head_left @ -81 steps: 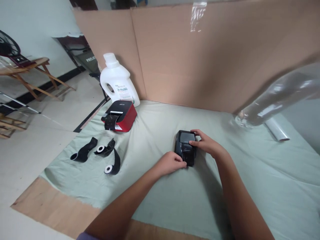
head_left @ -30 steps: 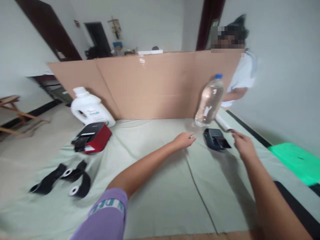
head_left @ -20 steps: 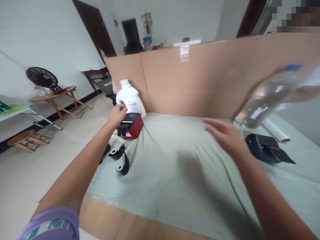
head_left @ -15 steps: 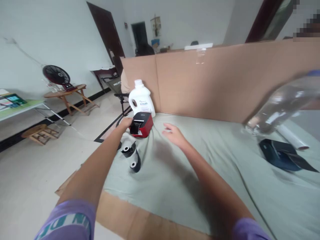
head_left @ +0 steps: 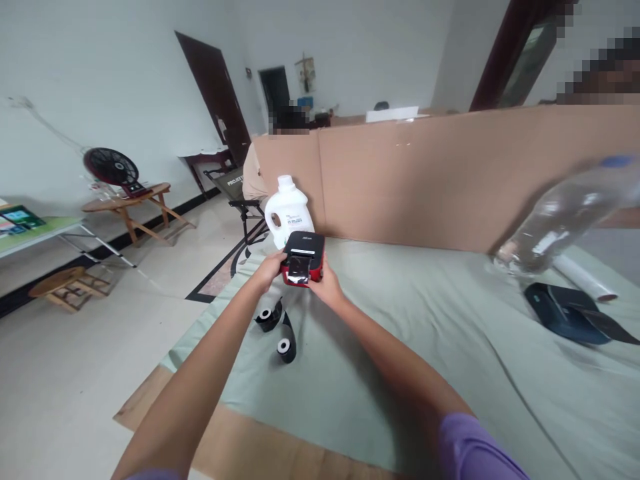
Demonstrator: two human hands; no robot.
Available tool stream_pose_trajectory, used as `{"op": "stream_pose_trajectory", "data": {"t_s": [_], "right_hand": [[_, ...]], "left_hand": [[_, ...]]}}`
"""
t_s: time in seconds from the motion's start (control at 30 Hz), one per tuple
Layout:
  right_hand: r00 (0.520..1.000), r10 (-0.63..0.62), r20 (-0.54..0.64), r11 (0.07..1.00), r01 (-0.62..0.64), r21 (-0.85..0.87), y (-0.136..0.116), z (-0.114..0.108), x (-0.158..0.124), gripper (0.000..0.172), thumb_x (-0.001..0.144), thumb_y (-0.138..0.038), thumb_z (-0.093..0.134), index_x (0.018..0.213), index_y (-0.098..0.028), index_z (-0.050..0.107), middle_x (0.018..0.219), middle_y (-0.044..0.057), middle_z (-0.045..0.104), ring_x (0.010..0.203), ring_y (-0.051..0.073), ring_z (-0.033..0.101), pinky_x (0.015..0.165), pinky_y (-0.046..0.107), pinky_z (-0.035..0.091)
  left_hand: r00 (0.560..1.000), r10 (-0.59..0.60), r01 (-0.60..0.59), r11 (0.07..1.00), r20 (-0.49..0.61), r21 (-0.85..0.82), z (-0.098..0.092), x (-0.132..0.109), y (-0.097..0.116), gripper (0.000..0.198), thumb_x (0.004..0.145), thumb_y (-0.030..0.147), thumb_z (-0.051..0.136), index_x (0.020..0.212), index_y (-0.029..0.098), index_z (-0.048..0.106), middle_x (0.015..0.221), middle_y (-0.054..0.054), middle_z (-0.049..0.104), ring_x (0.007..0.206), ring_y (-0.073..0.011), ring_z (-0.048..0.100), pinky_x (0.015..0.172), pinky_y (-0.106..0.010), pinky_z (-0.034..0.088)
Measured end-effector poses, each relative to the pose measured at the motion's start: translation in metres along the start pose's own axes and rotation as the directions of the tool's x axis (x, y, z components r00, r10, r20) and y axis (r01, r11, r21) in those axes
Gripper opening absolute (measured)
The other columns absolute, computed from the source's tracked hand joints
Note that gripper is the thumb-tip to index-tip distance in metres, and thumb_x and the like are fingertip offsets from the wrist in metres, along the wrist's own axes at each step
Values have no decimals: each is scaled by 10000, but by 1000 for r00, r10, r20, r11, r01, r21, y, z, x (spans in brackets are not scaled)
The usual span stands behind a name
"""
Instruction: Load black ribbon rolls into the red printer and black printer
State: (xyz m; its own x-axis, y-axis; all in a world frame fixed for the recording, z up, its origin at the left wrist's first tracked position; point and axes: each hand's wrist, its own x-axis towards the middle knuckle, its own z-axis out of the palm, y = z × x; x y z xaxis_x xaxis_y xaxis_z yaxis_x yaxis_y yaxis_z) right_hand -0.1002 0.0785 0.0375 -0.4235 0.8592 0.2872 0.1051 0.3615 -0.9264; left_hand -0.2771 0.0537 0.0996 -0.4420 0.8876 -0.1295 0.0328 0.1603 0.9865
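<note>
A black-topped red label printer (head_left: 306,248) is gripped from both sides, its front turned toward me with a dark strip hanging from its slot. My left hand (head_left: 271,270) closes on the printer's left side. On the opposite side my right hand (head_left: 327,283) has its fingers around the lower corner. Just behind stands a white jug (head_left: 289,212) with a handle and a white cap. Nearer to me, a black ribbon roll (head_left: 287,349) and a second black roll (head_left: 268,319) lie on the green cloth, joined by a dark strip.
A cardboard panel (head_left: 400,183) stands along the back of the green cloth (head_left: 390,320). To the right are a large clear plastic bottle (head_left: 555,223), a white roll (head_left: 585,277) and a dark blue device (head_left: 570,313). People are partly visible behind the panel.
My right hand has come left onto the printer, where before it was open and apart. The printer has shifted right and turned its front toward me, now between both hands.
</note>
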Motion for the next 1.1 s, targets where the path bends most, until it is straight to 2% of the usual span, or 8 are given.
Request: {"op": "stream_pose_trajectory", "data": {"t_s": [0.1, 0.23, 0.37, 0.47, 0.6, 0.77, 1.0, 1.1], "right_hand": [[991, -65, -119, 998, 64, -11, 7, -46, -20, 1061, 815, -374, 767, 1654, -209, 137, 1455, 130, 600, 1222, 296, 628, 1069, 450, 500], [973, -96, -210, 987, 66, -145, 8, -120, -63, 967, 783, -434, 781, 1591, -178, 316, 1439, 165, 590, 1172, 307, 635, 972, 422, 546], [969, -57, -240, 968, -6, -252, 7, -183, -113, 914, 787, -448, 750, 1560, -162, 353, 1356, 153, 631, 1097, 285, 648, 904, 396, 561], [983, -15, -183, 952, -42, -303, 10, -220, -141, 796, 791, -473, 737, 1468, -159, 460, 1264, 130, 670, 1011, 268, 657, 870, 382, 559], [996, -22, -86, 931, -11, -366, 20, -246, -161, 657, 801, -466, 720, 1362, -169, 549, 1086, 81, 702, 814, 216, 630, 751, 340, 543], [988, -84, -128, 906, 22, -422, 21, -243, -172, 434, 835, -433, 659, 1176, -168, 619, 912, 59, 677, 717, 198, 597, 666, 322, 522], [983, -142, -119, 841, 56, -538, 17, -242, -179, 682, 856, -378, 633, 1482, -175, 451, 1068, 112, 676, 814, 241, 639, 734, 371, 554], [977, -192, -94, 792, 98, -603, 26, -244, -183, 695, 866, -361, 603, 1510, -171, 425, 1049, 115, 673, 849, 260, 647, 779, 392, 558]], "left_hand": [[988, 82, -80, 996, 129, -26, 41, -20, 12, 409, 871, 220, 594, 1253, 197, 735, 1184, -68, 770, 1091, -251, 696, 976, -362, 535], [935, 202, -176, 978, 293, -114, 116, -51, 13, 519, 901, 224, 517, 1401, 198, 653, 1371, -53, 695, 1301, -260, 616, 1118, -392, 461], [903, 273, -257, 962, 331, -93, 183, -84, -6, 502, 962, 239, 441, 1425, 208, 634, 1438, -48, 649, 1356, -247, 580, 1183, -384, 392], [923, 230, -250, 968, 308, 25, 214, -113, -26, 497, 1003, 275, 415, 1462, 216, 597, 1486, -54, 610, 1400, -257, 539, 1213, -391, 352], [959, 136, -159, 985, 247, 74, 233, -147, -43, 538, 1023, 338, 423, 1535, 199, 511, 1546, -81, 549, 1453, -272, 484, 1240, -403, 312], [965, 127, -144, 988, 230, 59, 236, -159, -43, 563, 1033, 392, 439, 1563, 206, 477, 1571, -79, 519, 1480, -270, 451, 1267, -398, 267], [955, 120, -102, 992, 272, -80, 229, -155, -52, 544, 1021, 384, 477, 1541, 227, 508, 1603, -66, 479, 1500, -264, 423, 1274, -418, 261], [959, 115, -92, 991, 261, -96, 231, -157, -57, 548, 1012, 356, 484, 1541, 214, 507, 1601, -70, 482, 1509, -256, 409, 1278, -406, 254]]}}
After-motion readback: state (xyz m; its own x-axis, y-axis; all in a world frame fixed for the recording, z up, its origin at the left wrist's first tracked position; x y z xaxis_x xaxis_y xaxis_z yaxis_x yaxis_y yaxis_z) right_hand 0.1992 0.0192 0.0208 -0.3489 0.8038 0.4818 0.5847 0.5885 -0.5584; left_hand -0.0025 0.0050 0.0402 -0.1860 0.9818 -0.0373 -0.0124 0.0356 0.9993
